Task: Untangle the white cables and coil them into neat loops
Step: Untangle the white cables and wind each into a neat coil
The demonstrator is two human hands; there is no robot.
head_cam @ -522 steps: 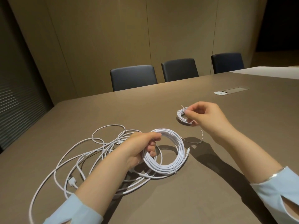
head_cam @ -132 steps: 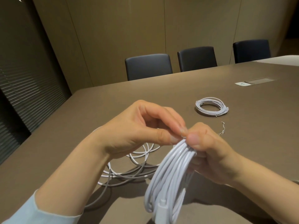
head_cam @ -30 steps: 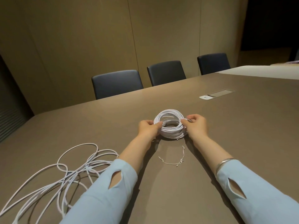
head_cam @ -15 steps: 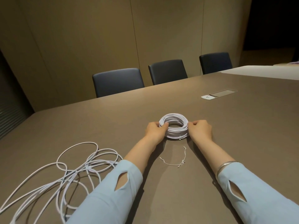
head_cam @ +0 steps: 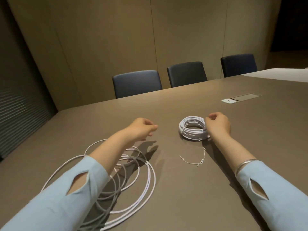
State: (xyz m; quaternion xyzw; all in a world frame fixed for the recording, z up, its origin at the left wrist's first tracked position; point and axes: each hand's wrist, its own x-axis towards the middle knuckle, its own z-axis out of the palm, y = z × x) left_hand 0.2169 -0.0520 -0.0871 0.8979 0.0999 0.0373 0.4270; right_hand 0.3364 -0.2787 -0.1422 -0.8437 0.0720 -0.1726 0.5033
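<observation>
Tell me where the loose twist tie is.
The twist tie lies on the table, just nearer than the coiled cable, left of the right forearm.

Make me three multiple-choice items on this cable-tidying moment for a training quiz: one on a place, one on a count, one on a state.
1. Where does the coiled cable lie?
A. by the right hand
B. on a chair
C. on the floor

2. How many chairs show behind the table?
A. one
B. three
C. five

3. The loose cable near the left hand is:
A. bundled tight
B. sprawled in wide loops
C. hanging off the edge

Key: 1 A, the coil sits against that hand; 2 B, three dark backs; 3 B, wide uneven loops on the tabletop.
</observation>
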